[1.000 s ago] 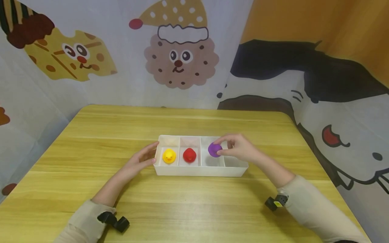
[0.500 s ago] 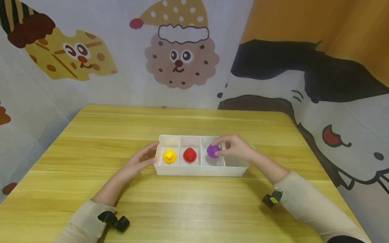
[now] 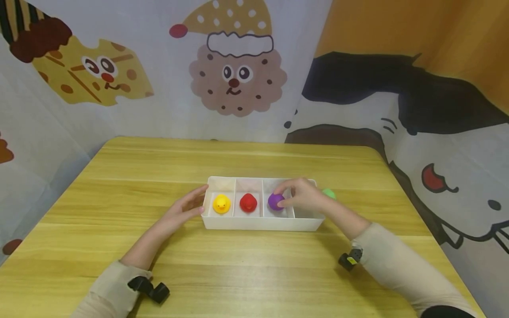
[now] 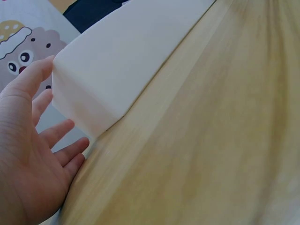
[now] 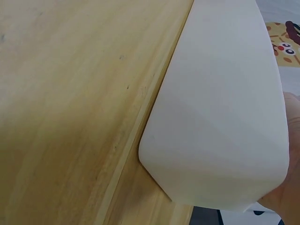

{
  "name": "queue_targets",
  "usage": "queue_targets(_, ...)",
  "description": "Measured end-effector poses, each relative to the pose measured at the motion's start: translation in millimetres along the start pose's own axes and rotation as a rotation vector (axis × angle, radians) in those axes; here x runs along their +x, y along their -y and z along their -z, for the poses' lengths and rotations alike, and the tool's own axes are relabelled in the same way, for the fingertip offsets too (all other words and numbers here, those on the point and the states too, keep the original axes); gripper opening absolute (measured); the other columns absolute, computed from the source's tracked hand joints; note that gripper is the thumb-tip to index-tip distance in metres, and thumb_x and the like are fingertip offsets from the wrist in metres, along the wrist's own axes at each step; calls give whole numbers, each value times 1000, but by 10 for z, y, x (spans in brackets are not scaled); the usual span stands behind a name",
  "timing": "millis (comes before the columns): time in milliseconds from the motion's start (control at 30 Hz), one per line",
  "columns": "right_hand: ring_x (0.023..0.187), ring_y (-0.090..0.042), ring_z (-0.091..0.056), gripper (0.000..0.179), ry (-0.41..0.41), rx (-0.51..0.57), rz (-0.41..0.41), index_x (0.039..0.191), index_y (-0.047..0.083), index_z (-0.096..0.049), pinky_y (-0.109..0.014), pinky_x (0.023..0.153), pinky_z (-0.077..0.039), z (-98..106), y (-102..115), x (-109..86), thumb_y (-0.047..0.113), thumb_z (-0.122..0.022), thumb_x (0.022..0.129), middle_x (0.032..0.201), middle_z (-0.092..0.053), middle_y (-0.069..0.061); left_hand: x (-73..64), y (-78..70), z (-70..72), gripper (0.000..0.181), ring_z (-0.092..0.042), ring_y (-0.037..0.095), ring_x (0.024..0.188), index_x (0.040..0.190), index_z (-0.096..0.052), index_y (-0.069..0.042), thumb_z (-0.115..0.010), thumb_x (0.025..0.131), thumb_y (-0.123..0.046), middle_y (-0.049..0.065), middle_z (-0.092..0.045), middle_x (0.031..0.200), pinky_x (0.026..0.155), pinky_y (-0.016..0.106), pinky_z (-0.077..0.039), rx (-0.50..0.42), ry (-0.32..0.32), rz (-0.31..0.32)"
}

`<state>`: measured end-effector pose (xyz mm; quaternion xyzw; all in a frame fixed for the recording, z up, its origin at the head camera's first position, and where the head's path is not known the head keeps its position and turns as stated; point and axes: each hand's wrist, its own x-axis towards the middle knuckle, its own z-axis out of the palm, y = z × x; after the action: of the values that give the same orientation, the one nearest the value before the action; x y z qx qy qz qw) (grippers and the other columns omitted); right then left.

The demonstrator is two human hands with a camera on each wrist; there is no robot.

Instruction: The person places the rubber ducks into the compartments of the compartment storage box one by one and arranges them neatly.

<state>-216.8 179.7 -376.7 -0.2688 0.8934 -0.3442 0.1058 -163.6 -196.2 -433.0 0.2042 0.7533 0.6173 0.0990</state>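
A white box [image 3: 262, 224] with compartments in a row stands on the table. A yellow toy duck [image 3: 221, 204] sits in its leftmost compartment, and a red toy duck [image 3: 248, 203] in the one beside it. My right hand [image 3: 305, 195] reaches into the third compartment, pinching a round purple toy [image 3: 274, 202] between thumb and fingers; the fingers partly cover it. At the box's left end, my left hand [image 3: 176, 215] touches the wall with fingers extended. The left wrist view shows that hand [image 4: 40, 159] with its fingers spread and the thumb at the box's corner.
A light green object [image 3: 328, 193] lies just past the box's right end, partly hidden by the right forearm. The wooden table [image 3: 238, 274] extends on all sides of the box. Behind it hangs a cartoon-printed curtain [image 3: 159, 119].
My right hand has moved left and down with the purple toy, lowering it into the third compartment. The green object has come into view behind the forearm. The left hand stays put.
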Motion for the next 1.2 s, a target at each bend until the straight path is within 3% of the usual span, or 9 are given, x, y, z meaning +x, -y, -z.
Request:
queue_targets(300, 105, -20, -59, 25, 17, -42, 6, 99, 15, -75, -43, 92, -45, -22, 14, 48, 16, -83, 75, 103, -70, 3, 8, 5, 6, 60, -36, 40, 132, 151, -30, -17, -54, 97, -9, 20, -34, 149, 100, 59, -34, 0, 0, 1)
queue_targets(700, 108, -22, -57, 26, 65, -83, -75, 100, 14, -74, -48, 97, -40, -3, 105, 73, 14, -82, 75, 103, -69, 4, 12, 13, 16, 60, -35, 41, 132, 151, -29, -14, -55, 97, -10, 21, -33, 149, 101, 59, -33, -8, 2, -2)
queue_targets(1000, 104, -16, -58, 26, 16, -99, -24, 101, 18, -74, -41, 90, -46, 8, 56, 11, 21, -82, 76, 104, -68, 9, 14, 18, 5, 59, -35, 41, 132, 151, -30, -15, -54, 97, -9, 21, -34, 149, 100, 59, -34, -3, 4, -2)
queue_targets(1200, 83, -16, -57, 28, -48, -58, -31, 104, 16, -73, -35, 71, -49, 57, 71, -84, 23, -80, 78, 104, -69, 6, 13, 5, 1, 60, -36, 41, 131, 151, -30, -15, -55, 97, -9, 21, -35, 148, 100, 59, -34, 2, -5, 11)
